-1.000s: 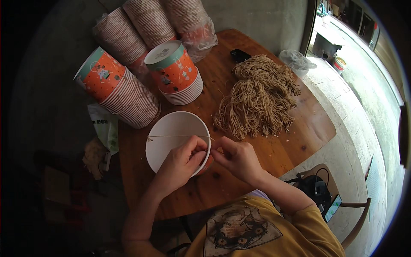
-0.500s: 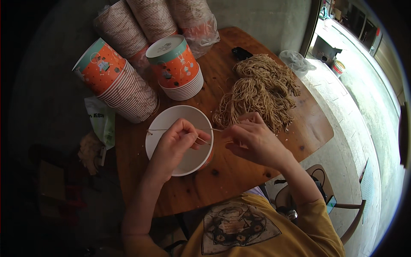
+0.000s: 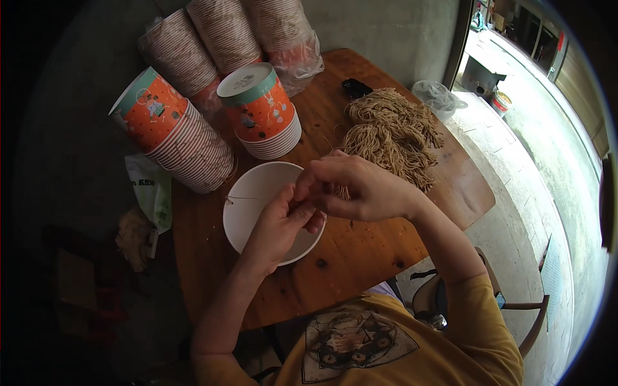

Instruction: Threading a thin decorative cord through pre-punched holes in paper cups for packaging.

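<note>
A white-lined paper bucket (image 3: 248, 183) stands on the table, its mouth facing up. A thin tan cord (image 3: 243, 197) is fastened at the left part of its rim and runs across the opening to my left hand (image 3: 280, 225), whose fingers pinch it. My right hand (image 3: 360, 190) is closed with its fingertips against those of the left, above the bucket's right rim. The cord between the fingertips is mostly hidden by the fingers. Behind my right hand lies a heap of loose tan cords (image 3: 393, 138).
A short stack of orange and green paper buckets (image 3: 267, 112) stands upside down behind the open one. To its left leans a longer stack (image 3: 183, 138). Plastic-wrapped stacks (image 3: 225, 32) are against the wall. A clear plastic bag (image 3: 438, 96) sits at the table's far right edge.
My right hand has moved left and slightly up, closing the gap to my left hand. The stretch of cord seen between the hands is now hidden. My left hand shifted slightly right.
</note>
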{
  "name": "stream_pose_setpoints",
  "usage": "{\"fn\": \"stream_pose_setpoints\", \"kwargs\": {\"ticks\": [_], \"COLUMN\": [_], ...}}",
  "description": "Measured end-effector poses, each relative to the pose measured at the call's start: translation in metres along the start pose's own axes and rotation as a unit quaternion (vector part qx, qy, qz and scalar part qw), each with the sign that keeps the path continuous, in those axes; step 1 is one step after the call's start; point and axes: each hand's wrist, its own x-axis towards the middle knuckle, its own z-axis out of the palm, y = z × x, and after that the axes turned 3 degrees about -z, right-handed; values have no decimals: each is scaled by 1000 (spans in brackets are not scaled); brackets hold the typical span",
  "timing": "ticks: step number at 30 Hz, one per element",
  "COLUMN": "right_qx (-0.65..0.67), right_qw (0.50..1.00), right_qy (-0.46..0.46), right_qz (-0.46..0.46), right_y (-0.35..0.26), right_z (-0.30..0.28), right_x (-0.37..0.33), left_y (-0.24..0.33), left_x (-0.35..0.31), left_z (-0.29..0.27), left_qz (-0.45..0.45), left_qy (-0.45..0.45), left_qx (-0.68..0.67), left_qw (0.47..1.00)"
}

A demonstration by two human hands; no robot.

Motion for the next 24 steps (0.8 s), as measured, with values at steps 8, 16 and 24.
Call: {"fn": "stream_pose_setpoints", "kwargs": {"ticks": [8,16,24], "right_qx": [67,140,180], "right_qw": [997,985,977], "right_qy": [-24,-39,-18], "right_qz": [22,97,110], "right_y": [8,16,18], "right_z": [1,7,7], "right_x": [13,13,8], "left_y": [0,-6,2], "left_x": [0,3,1], "left_z": [3,-5,-2], "left_qz": [-43,-16,-61], "left_qy": [30,-33,-6], "left_qx": [25,-4,25], "left_qw": [998,999,998]}}
